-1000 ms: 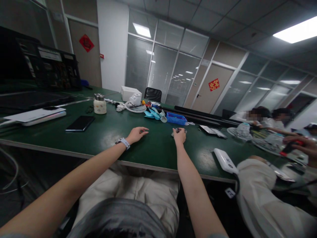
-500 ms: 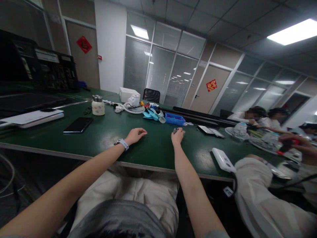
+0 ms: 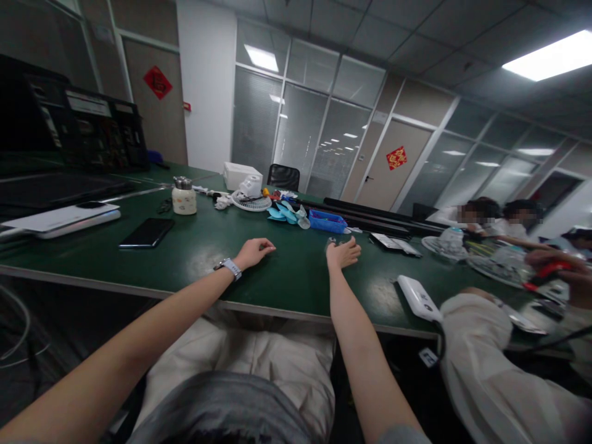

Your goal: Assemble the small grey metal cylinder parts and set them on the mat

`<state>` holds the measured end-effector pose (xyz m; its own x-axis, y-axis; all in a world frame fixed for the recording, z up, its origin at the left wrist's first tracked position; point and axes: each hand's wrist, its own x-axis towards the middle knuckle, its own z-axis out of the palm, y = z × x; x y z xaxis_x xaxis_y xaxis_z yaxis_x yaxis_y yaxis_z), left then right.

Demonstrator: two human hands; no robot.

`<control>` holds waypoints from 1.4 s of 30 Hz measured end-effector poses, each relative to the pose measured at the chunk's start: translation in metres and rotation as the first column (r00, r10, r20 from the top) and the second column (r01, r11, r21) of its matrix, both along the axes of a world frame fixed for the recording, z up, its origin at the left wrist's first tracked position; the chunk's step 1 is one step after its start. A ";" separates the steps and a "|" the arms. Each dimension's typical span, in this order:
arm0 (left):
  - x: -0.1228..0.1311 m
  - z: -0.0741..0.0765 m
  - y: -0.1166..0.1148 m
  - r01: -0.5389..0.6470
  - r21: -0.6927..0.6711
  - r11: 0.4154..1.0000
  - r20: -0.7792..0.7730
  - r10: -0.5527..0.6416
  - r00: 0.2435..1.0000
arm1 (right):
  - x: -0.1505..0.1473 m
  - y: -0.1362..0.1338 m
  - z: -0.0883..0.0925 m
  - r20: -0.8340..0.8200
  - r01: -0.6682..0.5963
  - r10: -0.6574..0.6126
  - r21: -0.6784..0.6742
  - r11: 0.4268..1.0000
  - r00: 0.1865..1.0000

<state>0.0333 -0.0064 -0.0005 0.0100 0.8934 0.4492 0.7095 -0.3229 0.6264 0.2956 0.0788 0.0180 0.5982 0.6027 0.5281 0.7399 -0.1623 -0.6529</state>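
Observation:
On the green table [image 3: 296, 290], my left hand [image 3: 254, 251] rests on its side, its fingers curled in towards the thumb. Nothing shows in it, and a watch [image 3: 229, 266] with a pale strap is on that wrist. My right hand [image 3: 343, 253] lies farther right with its fingers stretched out to the right and apart. Beside its thumb is a small greyish, shiny object [image 3: 332, 242], blurred and partly hidden. A blue plastic tray [image 3: 327, 221] stands just beyond this hand, with light blue fan blades [image 3: 287, 213] to the tray's left.
A black phone [image 3: 147, 233], a cream bottle [image 3: 184, 197] and a white fan part [image 3: 252, 202] stand left and behind. At right are a white device [image 3: 419, 298] with a cable and a seated person's sleeve [image 3: 481, 327]. That person's hand holds a red-and-black tool [image 3: 548, 271].
My right hand has opened and turned to the right, its fingers no longer closed around the small shiny object. My left hand stays in place.

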 end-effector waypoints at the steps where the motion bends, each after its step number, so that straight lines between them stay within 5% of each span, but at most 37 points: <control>1: 0.000 0.000 0.000 -0.002 0.002 1.000 -0.001 0.002 1.000 | 0.003 0.002 -0.001 -0.052 0.012 -0.015 -0.066 0.998 0.999; 4: 0.001 0.001 -0.002 -0.002 0.007 1.000 -0.004 0.002 1.000 | 0.014 0.010 -0.005 -0.146 -0.058 0.027 -0.215 0.975 0.989; 9: 0.001 0.002 -0.003 -0.003 0.002 1.000 -0.006 0.003 1.000 | 0.022 0.016 -0.007 -0.173 -0.127 0.089 -0.225 0.966 0.981; 14: 0.001 0.001 -0.001 -0.005 0.006 1.000 -0.026 0.006 1.000 | 0.023 0.001 0.001 -0.140 -0.120 0.108 -0.081 0.989 0.984; 18: 0.001 0.000 0.000 -0.019 0.022 1.000 -0.029 0.020 0.999 | 0.001 -0.014 0.012 0.021 -0.310 0.309 0.073 0.948 0.951; 21: 0.001 0.000 0.000 -0.038 0.070 0.997 -0.010 0.039 0.999 | -0.038 -0.026 0.012 0.168 -0.564 0.546 0.083 0.822 0.821; 24: 0.002 0.002 0.000 -0.076 0.160 0.984 0.027 0.073 0.997 | -0.084 -0.037 0.003 0.286 -0.828 0.791 0.018 0.560 0.541; 27: 0.002 0.007 -0.002 -0.155 0.260 0.953 0.056 0.145 0.988 | -0.112 -0.046 -0.006 0.284 -0.899 0.863 -0.010 0.438 0.418; 37: 0.011 0.018 -0.016 -0.167 0.316 0.934 -0.061 0.195 0.979 | -0.095 -0.050 -0.008 0.235 -0.829 0.837 -0.164 0.535 0.494; 42: 0.013 0.019 -0.016 -0.120 0.320 0.940 -0.045 0.141 0.989 | -0.102 -0.060 -0.005 0.341 -0.821 0.832 -0.225 0.525 0.438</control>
<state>0.0461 -0.0226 0.0181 -0.0578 0.7015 0.7103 0.7949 -0.3981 0.4578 0.1939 0.0192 0.0127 -0.4264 0.7180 0.5502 0.6965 0.6487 -0.3068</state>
